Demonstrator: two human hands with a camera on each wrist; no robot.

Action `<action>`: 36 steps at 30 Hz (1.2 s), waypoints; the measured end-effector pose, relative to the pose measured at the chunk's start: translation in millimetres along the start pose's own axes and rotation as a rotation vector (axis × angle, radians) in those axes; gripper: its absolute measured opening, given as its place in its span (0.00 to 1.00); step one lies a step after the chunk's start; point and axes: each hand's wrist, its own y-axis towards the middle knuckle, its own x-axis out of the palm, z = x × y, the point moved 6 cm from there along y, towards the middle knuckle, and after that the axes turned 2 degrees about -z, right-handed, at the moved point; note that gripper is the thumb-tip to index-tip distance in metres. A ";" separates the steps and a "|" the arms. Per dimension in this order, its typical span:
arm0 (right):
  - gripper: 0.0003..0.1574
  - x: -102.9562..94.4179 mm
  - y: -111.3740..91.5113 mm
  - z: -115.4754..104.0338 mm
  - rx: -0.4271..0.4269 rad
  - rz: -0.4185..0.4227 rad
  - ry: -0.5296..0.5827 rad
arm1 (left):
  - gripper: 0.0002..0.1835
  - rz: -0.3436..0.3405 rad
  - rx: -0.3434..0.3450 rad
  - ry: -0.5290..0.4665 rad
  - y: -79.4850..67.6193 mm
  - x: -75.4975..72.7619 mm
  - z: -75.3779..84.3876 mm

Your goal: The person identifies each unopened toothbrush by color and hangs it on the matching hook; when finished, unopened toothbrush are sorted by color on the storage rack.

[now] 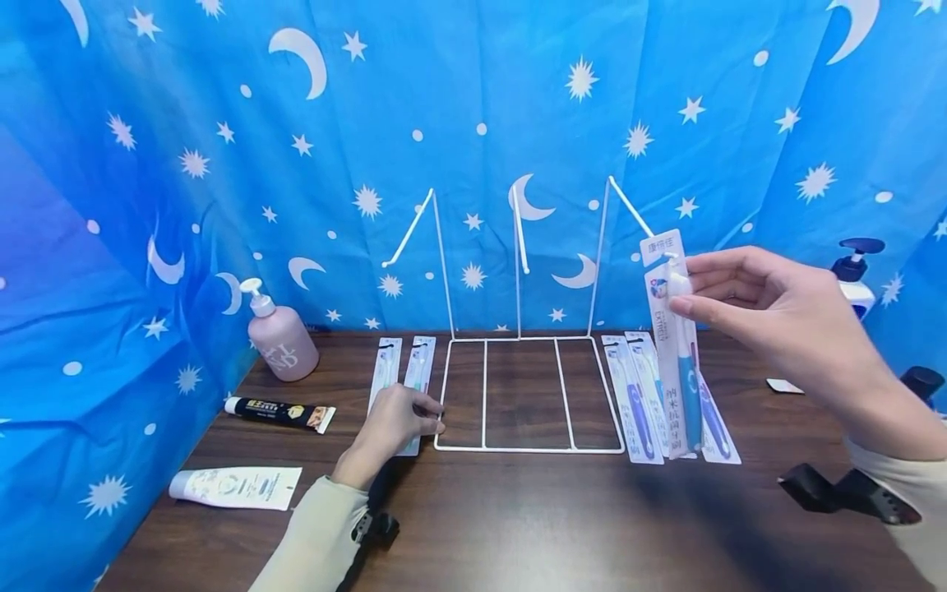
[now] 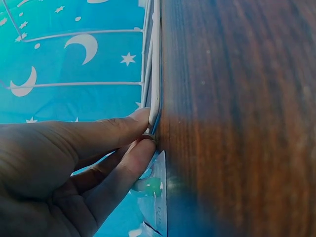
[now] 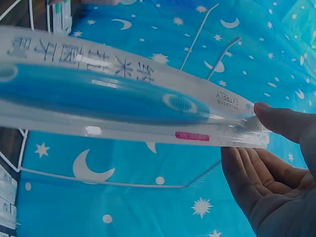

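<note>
The right hand (image 1: pixel 784 321) has its grip clamped on the upper part of a packaged toothbrush (image 1: pixel 692 395) with a blue handle, thumb on one side and fingers on the other; the pack hangs nearly upright above the right part of the table (image 1: pixel 533 526), its printed card top leaning slightly left. That card top meets the end of the right prong of a white wire rack (image 1: pixel 528 450); whether the prong passes through the slot in the card I cannot tell. The left hand (image 1: pixel 392 427) has its grip closed to a pinch, thumb and fingertips together on the wire at the rack's near left corner. The rack stands in the middle of the table, its flat base toward the near side and three prongs raised at the far side. Just left of the base lie two more toothbrush packs (image 1: pixel 420 362), partly covered by the left hand. Just right of it lie several others, among them a purple-handled pack (image 1: pixel 640 411), some hidden behind the held one. Farther left stand a pink pump bottle (image 1: pixel 284 339) at the far side, then a black tube (image 1: pixel 277 412) and, nearer, a white tube (image 1: pixel 237 488), both lying flat. At the far right, a white pump bottle (image 1: pixel 855 289) shows behind the right hand. A blue curtain (image 1: pixel 459 74) with white moons and stars hangs behind everything.
</note>
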 end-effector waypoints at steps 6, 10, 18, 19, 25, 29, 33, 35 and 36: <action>0.26 11.9 11.5 1.0 -0.056 0.011 0.011 | 0.10 -0.014 -0.012 -0.005 -3.4 3.7 -2.3; 0.27 19.6 19.4 7.3 -0.073 0.052 0.033 | 0.10 0.006 -0.017 0.005 -5.6 1.4 -2.0; 0.29 42.8 37.7 23.6 -0.074 0.178 0.128 | 0.09 0.003 0.036 0.011 -8.7 3.3 -1.7; 0.29 44.7 40.6 24.9 -0.077 0.192 0.136 | 0.09 0.006 0.035 0.011 -8.1 2.7 -1.7; 0.29 54.8 45.3 36.5 -0.069 0.255 0.175 | 0.09 -0.016 0.037 -0.002 -11.4 8.3 -0.5; 0.28 66.7 43.7 44.9 -0.097 0.312 0.186 | 0.09 -0.022 0.027 -0.002 -14.8 13.7 -3.1; 0.26 71.9 47.8 47.3 -0.124 0.350 0.228 | 0.09 -0.011 0.029 0.006 -10.5 8.6 -2.0; 0.26 70.7 50.7 48.5 -0.137 0.369 0.259 | 0.09 0.003 0.039 0.008 -6.4 3.3 1.0; 0.25 70.0 52.0 50.0 -0.140 0.380 0.271 | 0.09 0.008 0.043 0.006 -4.4 0.9 2.2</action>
